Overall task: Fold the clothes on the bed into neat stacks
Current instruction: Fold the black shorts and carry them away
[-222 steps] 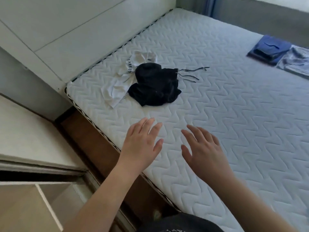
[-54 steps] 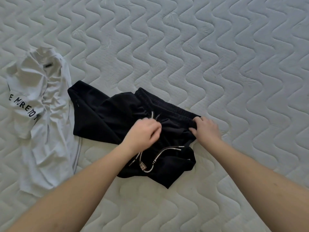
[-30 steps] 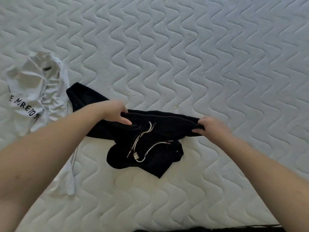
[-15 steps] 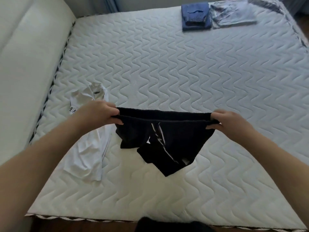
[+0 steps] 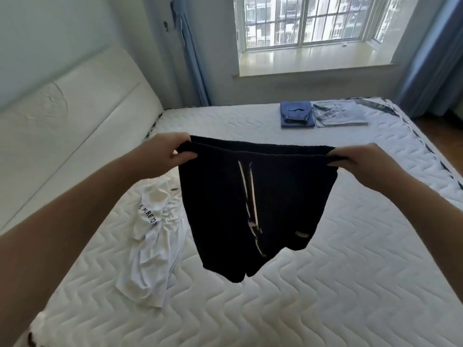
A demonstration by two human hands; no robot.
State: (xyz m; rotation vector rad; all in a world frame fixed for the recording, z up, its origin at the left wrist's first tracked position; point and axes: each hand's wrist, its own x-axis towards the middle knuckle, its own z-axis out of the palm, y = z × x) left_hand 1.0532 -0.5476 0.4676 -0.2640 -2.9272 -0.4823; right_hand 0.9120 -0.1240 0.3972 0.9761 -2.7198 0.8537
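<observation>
A pair of black shorts point(image 5: 220, 209) with pale drawstrings hangs in the air above the quilted white mattress point(image 5: 325, 284). My left hand point(image 5: 166, 154) grips the left end of the waistband and my right hand point(image 5: 360, 161) grips the right end, stretching it flat. The legs hang free, clear of the mattress. A crumpled white T-shirt point(image 5: 152, 251) with black lettering lies on the mattress below my left arm. At the far side lie a folded blue garment point(image 5: 297, 117) and a folded light grey garment point(image 5: 338, 116), side by side.
A white padded headboard point(image 5: 70, 126) runs along the left of the bed. A window point(image 5: 308, 21) with a deep sill and blue curtains point(image 5: 431, 58) stands behind the bed. Wooden floor point(image 5: 443, 131) shows at the far right.
Both hands have lifted the shorts higher off the mattress by the waistband, so they now hang fully open. My view has tilted up to take in the window and wall.
</observation>
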